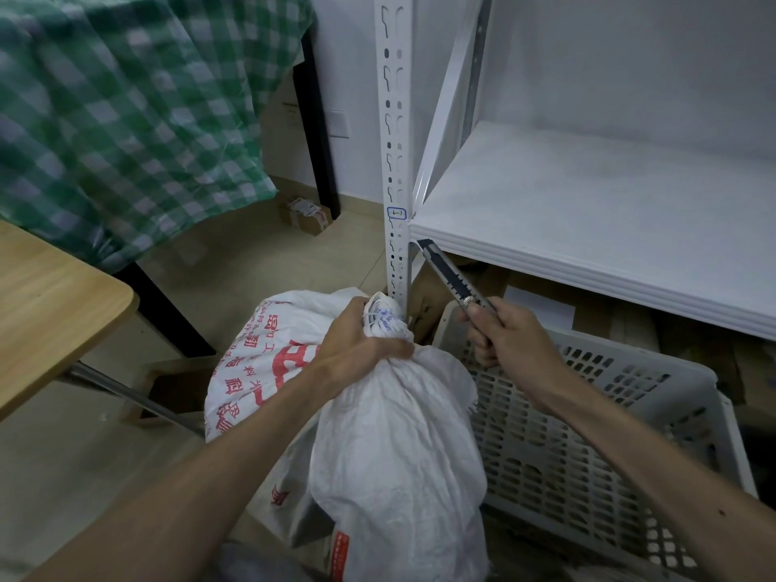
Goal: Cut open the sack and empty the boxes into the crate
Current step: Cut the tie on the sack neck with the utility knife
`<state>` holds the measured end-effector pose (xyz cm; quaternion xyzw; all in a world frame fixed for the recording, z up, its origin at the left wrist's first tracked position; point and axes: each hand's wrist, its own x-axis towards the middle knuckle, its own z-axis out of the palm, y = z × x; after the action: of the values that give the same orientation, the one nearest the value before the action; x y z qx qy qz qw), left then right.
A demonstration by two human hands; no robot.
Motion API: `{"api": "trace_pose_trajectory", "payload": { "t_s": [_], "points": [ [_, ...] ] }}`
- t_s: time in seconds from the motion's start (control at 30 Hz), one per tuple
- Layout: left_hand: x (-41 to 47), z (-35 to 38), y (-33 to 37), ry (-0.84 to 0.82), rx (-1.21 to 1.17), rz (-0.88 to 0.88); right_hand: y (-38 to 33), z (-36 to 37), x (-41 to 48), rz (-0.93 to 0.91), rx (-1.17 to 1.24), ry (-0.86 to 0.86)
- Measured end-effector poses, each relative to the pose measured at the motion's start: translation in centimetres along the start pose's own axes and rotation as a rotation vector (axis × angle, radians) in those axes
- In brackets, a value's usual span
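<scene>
The left hand (pixel 357 346) is clenching the gathered, tied neck of the white woven plastic sack (pixel 394 447), its grip wrapping the bunched fabric just below the knot, where a tuft with blue handwriting too small to read is sticking up past the knuckles. The right hand (pixel 508 333) is grasping the handle of a dark, metal-cased utility knife (pixel 453 279), fingers curled round it, with the blade end pointing up and away toward the front edge of the white shelf board (pixel 588 212). The two grips are sitting near each other, a small gap of air between them.

Below the left grip the sack is bulging and standing on the floor, red printed Chinese characters running down its left side; a red label strip is showing near its bottom. The boxes inside are not visible. Just to the right of the right grip, a pale grey perforated plastic crate (pixel 596 422) is lying with its rim touching the sack's side.

Beyond both grips a white slotted steel upright (pixel 397 161) is rising, carrying a small blue-bordered tag that seems to read "6-7". To the left, open tiled floor (pixel 235 262) is lying between the sack and a rounded wooden bench (pixel 54 304) corner, with a green checked cloth (pixel 126 111) hanging behind.
</scene>
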<state>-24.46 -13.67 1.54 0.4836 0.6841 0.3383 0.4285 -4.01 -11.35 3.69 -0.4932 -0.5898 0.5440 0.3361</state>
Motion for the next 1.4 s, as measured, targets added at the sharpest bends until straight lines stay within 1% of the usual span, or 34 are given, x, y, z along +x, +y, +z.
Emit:
{"api": "trace_pose_trajectory", "payload": {
  "t_s": [0.07,0.17,0.27,0.33,0.4,0.53,0.73,1.2,1.4],
  "points": [
    [0.0,-0.2,-0.1,0.002,0.016,0.012,-0.2,-0.8,-0.2,-0.08,-0.237,-0.001],
    [0.0,-0.6,-0.1,0.04,0.003,0.024,-0.5,-1.6,-0.6,-0.258,-0.618,-0.037],
    [0.0,-0.6,-0.2,0.109,0.024,0.028,0.0,-1.9,-1.2,-0.414,-0.861,-0.007],
    [0.1,-0.5,-0.3,0.144,0.026,0.037,0.7,-2.2,-1.5,-0.534,-0.952,0.01],
    [0.3,-0.4,-0.2,0.168,0.011,0.038,1.0,-2.6,-1.8,-0.604,-0.989,0.019],
    [0.3,-0.2,0.1,0.173,0.02,0.033,0.7,-3.0,-2.2,-0.649,-1.066,0.055],
    [0.5,0.1,0.1,0.174,0.041,0.017,0.5,-3.1,-2.2,-0.637,-1.122,0.114],
    [0.3,0.1,0.3,0.16,0.039,0.039,0.3,-2.8,-2.1,-0.641,-1.166,0.094],
    [0.3,0.3,0.4,0.152,0.049,0.046,0.0,-2.6,-2.1,-0.657,-1.241,0.146]
  ]
}}
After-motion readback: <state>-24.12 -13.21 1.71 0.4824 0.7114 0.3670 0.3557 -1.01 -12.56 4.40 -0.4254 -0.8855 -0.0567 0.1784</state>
